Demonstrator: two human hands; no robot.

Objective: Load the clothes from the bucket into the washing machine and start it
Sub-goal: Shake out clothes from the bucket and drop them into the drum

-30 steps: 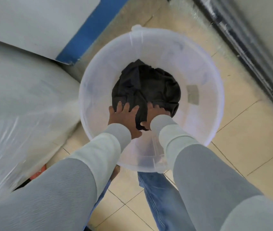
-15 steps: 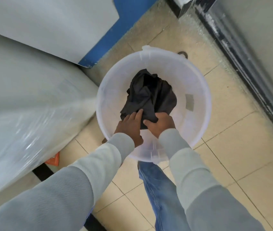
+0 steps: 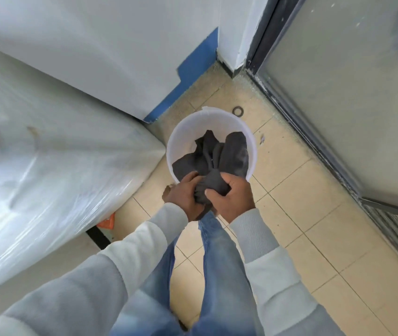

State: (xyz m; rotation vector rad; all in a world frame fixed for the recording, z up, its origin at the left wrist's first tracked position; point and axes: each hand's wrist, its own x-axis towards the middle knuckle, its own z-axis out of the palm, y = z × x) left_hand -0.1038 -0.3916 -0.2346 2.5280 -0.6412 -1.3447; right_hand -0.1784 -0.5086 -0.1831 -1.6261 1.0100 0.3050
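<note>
On the left, a big white thing wrapped in shiny plastic [image 3: 47,166] — most likely the washing machine. No lid and no buttons in sight, so no telling open from closed.

Next, the left hand [image 3: 182,196], fingers curled tight round a bunch of dark clothes [image 3: 219,156]. Right beside it, the right hand [image 3: 234,200], thumb and fingers clamped on the same bunch. Both holding hard, side by side.

Behind the hands, the white bucket [image 3: 177,141], standing on the floor [image 3: 302,214] near the far corner, just beside the machine. Top of the bunch pulled up at the near rim, loose ends hanging down inside the bucket. No telling about more clothes underneath, hidden by the dark cloth.

Further right, a small ring [image 3: 237,111] on the tiles past the bucket, then a grey door [image 3: 338,93].

So, only the start: clothes grabbed, not yet in the machine. Left to do — carrying over to the left, dropping in, closing up, pressing start.
</note>
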